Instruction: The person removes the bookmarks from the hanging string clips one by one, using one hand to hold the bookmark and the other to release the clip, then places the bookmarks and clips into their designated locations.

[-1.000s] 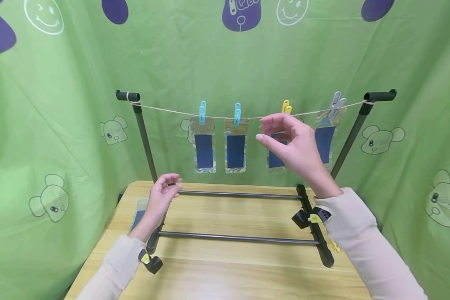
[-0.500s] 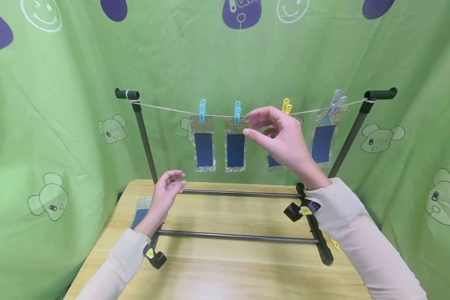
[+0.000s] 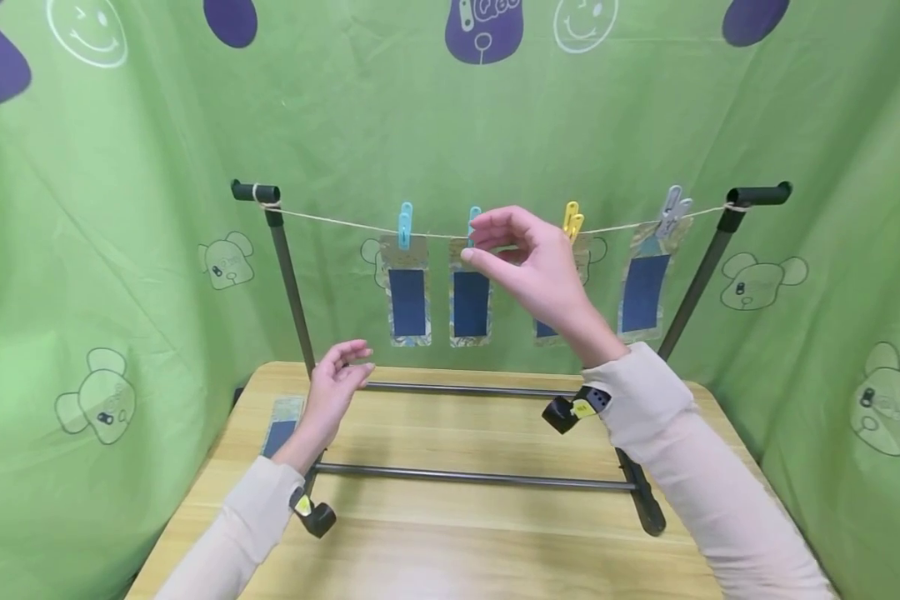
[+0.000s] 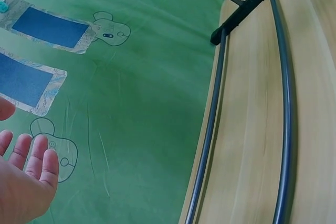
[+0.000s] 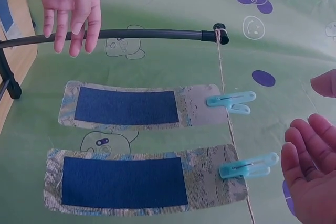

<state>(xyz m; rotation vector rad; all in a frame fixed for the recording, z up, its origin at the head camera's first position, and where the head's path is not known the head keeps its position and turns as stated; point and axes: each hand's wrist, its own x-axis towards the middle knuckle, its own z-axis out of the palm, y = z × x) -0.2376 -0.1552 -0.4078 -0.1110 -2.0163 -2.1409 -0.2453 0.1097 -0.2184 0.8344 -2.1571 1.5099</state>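
My right hand (image 3: 532, 267) is raised at the string (image 3: 337, 222), thumb and fingers apart with nothing between them. It overlaps the second light blue clothespin (image 3: 474, 215) in the head view; the right wrist view shows a small gap between the fingertips and that clothespin (image 5: 249, 166). Below it hangs a patterned strip with a dark blue panel (image 3: 470, 304). Another light blue clothespin (image 3: 405, 225) holds a similar strip (image 3: 407, 304) to the left. My left hand (image 3: 330, 396) hovers, fingers loosely bent and holding nothing, lower down by the left post.
A yellow clothespin (image 3: 572, 221) and a grey clothespin (image 3: 672, 212) hold two more strips on the right, one partly behind my hand. The string spans a black rack (image 3: 288, 283) standing on a wooden table (image 3: 450, 550). Another strip (image 3: 280, 427) lies at the table's left.
My right hand has moved left along the string, from near the yellow clothespin to the second light blue one. My left hand has shifted slightly to the right.
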